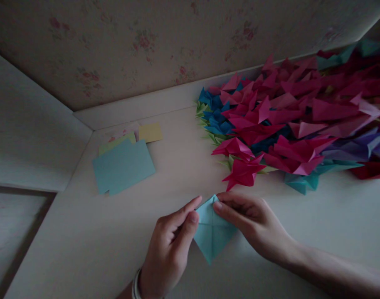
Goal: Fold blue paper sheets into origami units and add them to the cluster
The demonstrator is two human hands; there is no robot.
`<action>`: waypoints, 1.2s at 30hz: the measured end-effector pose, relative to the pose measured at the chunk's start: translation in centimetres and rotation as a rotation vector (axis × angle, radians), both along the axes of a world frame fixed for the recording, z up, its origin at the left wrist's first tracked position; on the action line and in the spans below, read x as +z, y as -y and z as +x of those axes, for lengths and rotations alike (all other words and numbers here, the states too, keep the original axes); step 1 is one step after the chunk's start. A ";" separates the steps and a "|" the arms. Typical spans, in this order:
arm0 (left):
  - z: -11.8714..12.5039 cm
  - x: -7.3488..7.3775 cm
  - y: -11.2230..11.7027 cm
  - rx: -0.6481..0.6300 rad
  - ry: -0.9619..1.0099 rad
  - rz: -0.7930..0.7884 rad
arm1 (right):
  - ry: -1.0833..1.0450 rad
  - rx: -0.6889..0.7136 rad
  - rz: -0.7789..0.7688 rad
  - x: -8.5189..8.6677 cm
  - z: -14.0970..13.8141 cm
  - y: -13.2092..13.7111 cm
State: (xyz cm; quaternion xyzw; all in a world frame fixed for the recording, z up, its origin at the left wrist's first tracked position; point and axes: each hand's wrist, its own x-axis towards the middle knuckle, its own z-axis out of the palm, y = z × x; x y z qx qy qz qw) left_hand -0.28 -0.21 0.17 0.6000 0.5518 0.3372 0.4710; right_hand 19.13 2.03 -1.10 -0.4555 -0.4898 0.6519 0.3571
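Observation:
A light-blue sheet of origami paper (212,241), turned with one corner toward me, is held up between both hands. Crease lines cross near its middle. My left hand (174,245) pinches its left corner between thumb and fingers, with a light band around the wrist. At the top corner, my right hand (252,220) grips the paper, thumb in front and fingers behind. The back of the paper is hidden from me.
A large heap of folded paper pieces (271,116) in pink, blue, green and purple fills the right back of the white table (174,166). Flat light-blue paper (124,166) and a yellow sheet (150,132) lie at left. Floral wallpaper (165,41) rises behind.

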 end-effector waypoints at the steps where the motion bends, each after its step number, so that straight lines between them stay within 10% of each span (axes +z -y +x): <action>1: -0.1 0.1 0.0 0.002 0.024 -0.044 | 0.001 -0.023 -0.010 0.0 0.1 -0.2; 7: -0.2 0.1 -0.2 0.024 0.157 -0.174 | -0.003 -0.089 -0.016 0.1 0.5 -0.9; 24: 0.4 0.2 -0.2 0.030 -0.115 0.184 | 0.156 0.051 0.075 0.2 -0.1 -0.1; 36: 0.6 -0.1 -0.4 -0.163 0.073 -0.324 | 0.282 0.166 0.158 -0.1 -0.3 0.1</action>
